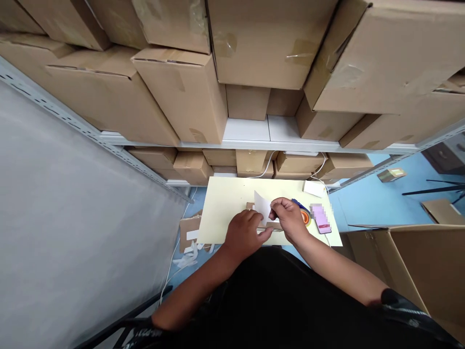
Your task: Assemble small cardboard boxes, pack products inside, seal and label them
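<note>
The person wears a black short-sleeved top, its left sleeve (pixel 145 334) carrying pale lettering near the hem, both forearms bare down to the left hand (pixel 244 237) and right hand (pixel 290 219).

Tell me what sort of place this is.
Likely a stockroom or packing area: cardboard boxes crowd metal shelving, and a small table holds a tape roll.

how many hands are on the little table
2: the left hand presses on a flat cardboard piece; the right hand pinches a white paper slip above it.
</note>
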{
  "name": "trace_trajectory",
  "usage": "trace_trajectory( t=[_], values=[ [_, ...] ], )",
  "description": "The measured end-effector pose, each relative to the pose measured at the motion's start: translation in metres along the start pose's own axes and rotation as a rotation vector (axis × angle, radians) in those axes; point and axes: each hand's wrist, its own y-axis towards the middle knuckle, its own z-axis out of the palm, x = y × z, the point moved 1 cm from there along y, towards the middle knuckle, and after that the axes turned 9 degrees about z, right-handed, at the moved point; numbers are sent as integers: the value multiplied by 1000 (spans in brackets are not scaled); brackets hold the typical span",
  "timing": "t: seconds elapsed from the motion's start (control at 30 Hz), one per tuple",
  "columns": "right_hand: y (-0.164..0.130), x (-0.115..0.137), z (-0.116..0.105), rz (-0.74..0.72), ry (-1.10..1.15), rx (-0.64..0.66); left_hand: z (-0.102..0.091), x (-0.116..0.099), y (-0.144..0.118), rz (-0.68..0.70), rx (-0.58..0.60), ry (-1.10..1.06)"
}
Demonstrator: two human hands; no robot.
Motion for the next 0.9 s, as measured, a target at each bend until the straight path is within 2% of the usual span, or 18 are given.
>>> trace_trajectory(
  t=[0.1, 0.2, 0.33, 0.43, 0.53, 0.63, 0.73, 0.9],
  values=[
    [2, -4, -7, 17, 72, 1, 12, -2, 15, 31, 20, 103],
    [3, -8, -16, 31, 113, 19, 18, -5, 21, 13, 23, 116],
    [7, -19, -38, -30, 103, 7, 14, -5, 22, -147, -28, -76],
    [12, -35, -60, -66, -19, -59, 6, 0, 18, -306, -16, -297],
    [15, -55, -73, 81, -112, -42, 0, 7, 12, -433, 30, -479],
    [12, -70, -72, 217, -77, 68, 2, 14, 4, -536, 56, -619],
    [11, -79, -67, 272, -17, 157, 6, 21, -3, -620, 64, -751],
    [16, -91, -66, 400, -7, 191, 7, 30, -9, -692, 66, -867]
  ],
)
